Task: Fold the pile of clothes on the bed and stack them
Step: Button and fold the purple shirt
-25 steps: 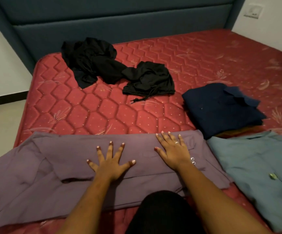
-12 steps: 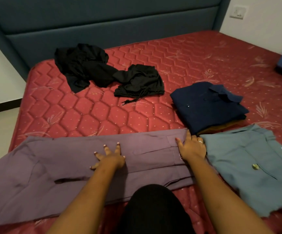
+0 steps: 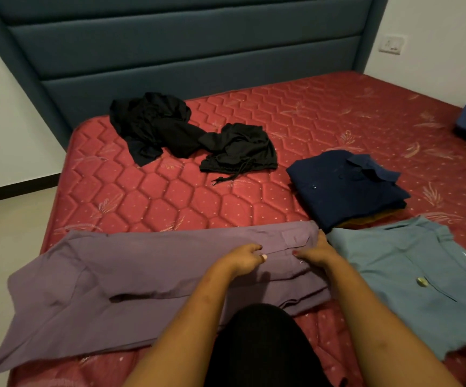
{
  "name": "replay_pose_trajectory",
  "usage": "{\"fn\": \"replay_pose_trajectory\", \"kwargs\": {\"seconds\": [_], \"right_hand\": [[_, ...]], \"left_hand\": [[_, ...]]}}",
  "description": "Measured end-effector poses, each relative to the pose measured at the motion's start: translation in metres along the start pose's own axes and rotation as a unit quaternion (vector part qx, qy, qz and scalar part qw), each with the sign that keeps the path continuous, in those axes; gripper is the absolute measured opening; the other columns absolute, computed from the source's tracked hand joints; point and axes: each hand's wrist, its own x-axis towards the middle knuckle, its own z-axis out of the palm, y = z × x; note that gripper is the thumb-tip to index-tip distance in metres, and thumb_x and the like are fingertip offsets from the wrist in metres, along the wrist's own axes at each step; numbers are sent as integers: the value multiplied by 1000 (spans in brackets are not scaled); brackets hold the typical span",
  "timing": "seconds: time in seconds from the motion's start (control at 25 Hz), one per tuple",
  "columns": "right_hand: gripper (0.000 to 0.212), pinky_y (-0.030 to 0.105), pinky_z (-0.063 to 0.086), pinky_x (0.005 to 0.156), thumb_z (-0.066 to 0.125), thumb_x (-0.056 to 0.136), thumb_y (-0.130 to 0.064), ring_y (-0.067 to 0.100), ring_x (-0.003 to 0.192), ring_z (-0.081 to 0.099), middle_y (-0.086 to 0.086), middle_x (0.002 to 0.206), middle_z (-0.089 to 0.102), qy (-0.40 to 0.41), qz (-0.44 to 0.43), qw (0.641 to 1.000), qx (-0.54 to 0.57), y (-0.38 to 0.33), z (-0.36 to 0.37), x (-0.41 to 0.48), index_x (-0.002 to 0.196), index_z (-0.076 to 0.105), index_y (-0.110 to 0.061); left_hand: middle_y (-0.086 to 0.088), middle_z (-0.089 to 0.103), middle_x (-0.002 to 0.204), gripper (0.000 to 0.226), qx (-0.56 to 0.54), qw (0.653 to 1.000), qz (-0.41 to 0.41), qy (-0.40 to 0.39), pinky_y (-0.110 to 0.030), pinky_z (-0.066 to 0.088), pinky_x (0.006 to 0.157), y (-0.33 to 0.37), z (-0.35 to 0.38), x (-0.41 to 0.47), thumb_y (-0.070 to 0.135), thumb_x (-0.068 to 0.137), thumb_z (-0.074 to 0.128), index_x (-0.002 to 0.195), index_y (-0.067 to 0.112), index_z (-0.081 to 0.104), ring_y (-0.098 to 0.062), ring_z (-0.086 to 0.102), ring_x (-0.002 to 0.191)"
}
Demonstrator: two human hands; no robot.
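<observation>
Purple garment (image 3: 142, 280), head view: lies flat along the near edge of the bed (image 3: 198, 196), narrowed to a long band, presumably ready for one more fold. Pinched near its right end by left hand (image 3: 243, 261) and right hand (image 3: 318, 254), fingers curled tight on the cloth. Runs under both sets of fingers, mostly leftward. Sits just beside the blue-grey shirt (image 3: 410, 275), near the navy stack (image 3: 343, 188).
</observation>
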Motion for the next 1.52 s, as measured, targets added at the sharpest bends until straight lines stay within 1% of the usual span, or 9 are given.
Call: {"fn": "replay_pose_trajectory", "kwargs": {"seconds": [0.12, 0.28, 0.44, 0.56, 0.76, 0.92, 1.16, 1.32, 1.52], "right_hand": [[102, 43, 41, 104, 63, 81, -3, 38, 130, 42, 21, 153, 26, 51, -44, 998, 14, -39, 9, -12, 154, -5, -24], [88, 36, 46, 93, 55, 84, -3, 39, 120, 51, 24, 140, 43, 64, -210, 974, -47, -124, 53, -55, 153, 9, -32], [88, 34, 50, 71, 61, 88, -13, 35, 95, 63, 18, 139, 45, -132, -241, 961, -26, -163, 131, -99, 153, 5, -34], [60, 32, 53, 54, 53, 94, -12, 29, 72, 64, 13, 126, 57, -237, -157, 958, 37, -146, 165, -107, 148, 31, -25], [52, 37, 26, 111, 48, 95, -32, 29, 136, 32, 6, 151, 34, 100, -251, 934, -236, -106, 169, -72, 146, 36, -22], [79, 46, 3, 119, 42, 94, -56, 26, 148, 7, 4, 161, 9, 73, -278, 920, -267, -96, 179, -64, 154, 0, -26], [111, 41, 12, 118, 67, 82, -47, 16, 145, 22, -7, 153, 33, -61, -409, 871, -264, -102, 190, -77, 144, -23, -30], [97, 42, -10, 117, 53, 88, -50, 8, 148, 8, -9, 157, 25, -62, -474, 803, -356, -97, 201, -78, 146, -23, -33], [97, 49, -11, 115, 9, 67, -80, 12, 149, -5, -10, 161, 1, -62, -445, 791, -415, -94, 209, -70, 153, 0, -34]], "left_hand": [[-4, 45, 146, 43, -185, 981, 5, 62, -35, 35, 104, -13, -5, -13, 32, 101, 44, 143, 23, 39, -19, 50, 124], [-2, 53, 134, 40, -482, 869, -35, 104, -33, 46, 79, -34, -34, -34, 48, 100, 34, 132, 27, 45, -20, 57, 94], [-11, 59, 125, 65, -579, 802, -54, 137, -34, 50, 74, -77, -62, -47, 69, 91, 30, 132, 23, 52, -25, 61, 85], [-15, 64, 120, 64, -563, 811, -81, 133, -48, 52, 87, -115, -62, -51, 60, 85, 53, 134, 17, 52, -31, 65, 95], [-8, 55, 130, 67, -431, 878, -54, 204, -35, 49, 89, -125, -51, -47, 2, 86, 66, 142, 20, 33, -21, 54, 106], [-4, 58, 119, 56, -412, 882, -4, 229, -20, 51, 77, -127, -41, -44, -12, 86, 58, 136, 8, 41, -14, 57, 100], [-10, 64, 109, 48, -507, 832, -54, 216, -26, 55, 75, -173, -21, -86, -19, 81, 58, 120, 8, 49, -21, 62, 93], [-8, 63, 102, 32, -389, 880, -96, 255, -24, 52, 67, -170, -45, -89, 1, 85, 65, 111, 15, 51, -16, 59, 83], [-8, 58, 114, 52, -166, 949, -79, 255, -30, 48, 79, -177, -56, -85, 4, 82, 68, 123, 23, 43, -23, 58, 93]]}}
